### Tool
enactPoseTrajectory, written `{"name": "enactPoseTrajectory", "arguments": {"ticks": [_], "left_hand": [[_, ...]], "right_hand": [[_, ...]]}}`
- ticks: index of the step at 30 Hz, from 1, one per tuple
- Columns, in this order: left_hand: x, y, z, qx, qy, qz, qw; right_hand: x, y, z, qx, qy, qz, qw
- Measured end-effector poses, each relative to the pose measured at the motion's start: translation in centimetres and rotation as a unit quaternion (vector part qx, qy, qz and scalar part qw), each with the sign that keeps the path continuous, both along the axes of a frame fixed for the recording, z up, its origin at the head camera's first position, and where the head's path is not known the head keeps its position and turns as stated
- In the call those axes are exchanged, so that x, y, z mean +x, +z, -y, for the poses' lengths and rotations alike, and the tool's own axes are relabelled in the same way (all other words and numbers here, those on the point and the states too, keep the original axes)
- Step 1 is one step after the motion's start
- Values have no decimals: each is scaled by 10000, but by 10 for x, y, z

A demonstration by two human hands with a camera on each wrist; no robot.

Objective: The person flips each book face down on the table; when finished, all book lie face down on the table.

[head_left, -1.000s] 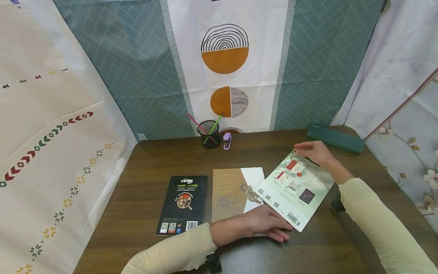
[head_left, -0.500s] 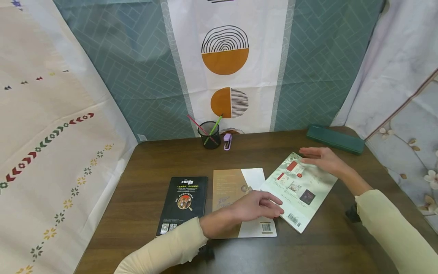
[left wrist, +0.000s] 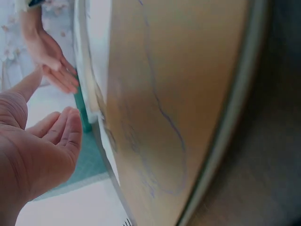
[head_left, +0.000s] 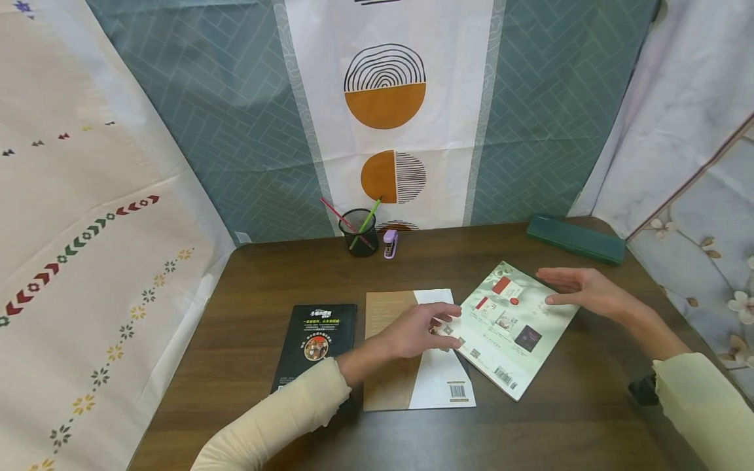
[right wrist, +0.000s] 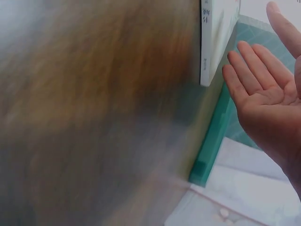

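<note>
My left hand [head_left: 417, 330] hovers over the brown-and-white book [head_left: 391, 386], its fingers loosely bent and holding nothing. In the left wrist view the brown cover [left wrist: 174, 94] with blue scribbles fills the middle beside that hand. My right hand [head_left: 589, 293] is over the upper right edge of the pale green book [head_left: 501, 330], fingers extended with nothing in them. The right wrist view shows its open palm [right wrist: 270, 99] near the spine of the pale green book [right wrist: 211, 47]. That book lies tilted at an angle. A black book [head_left: 318, 340] lies at the left, partly hidden by my left forearm.
A black mesh pen cup [head_left: 359, 234] with a red and a green pencil stands at the back of the wooden table [head_left: 424, 438]. Next to it is a small purple stapler [head_left: 391, 243]. A long dark green box [head_left: 575, 239] lies at the back right corner.
My left hand has come off the lower edge of the pale green book and moved up and left. My right hand has left its top corner and moved right. The books stay put.
</note>
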State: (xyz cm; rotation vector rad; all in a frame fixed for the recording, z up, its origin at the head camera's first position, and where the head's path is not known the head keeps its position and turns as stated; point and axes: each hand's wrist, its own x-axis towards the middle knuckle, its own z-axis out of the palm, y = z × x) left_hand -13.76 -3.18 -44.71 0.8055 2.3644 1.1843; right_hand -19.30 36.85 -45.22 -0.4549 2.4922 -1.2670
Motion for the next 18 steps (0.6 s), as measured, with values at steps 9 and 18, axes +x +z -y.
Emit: {"name": "enactPoseTrajectory", "arguments": {"ticks": [9, 18], "left_hand": [[-16, -13, 7, -488, -46, -534, 9974], [-21, -20, 5, -827, -161, -552, 9949]], "right_hand": [[16, -4, -11, 142, 41, 97, 9998], [20, -8, -16, 388, 168, -157, 9990]]}}
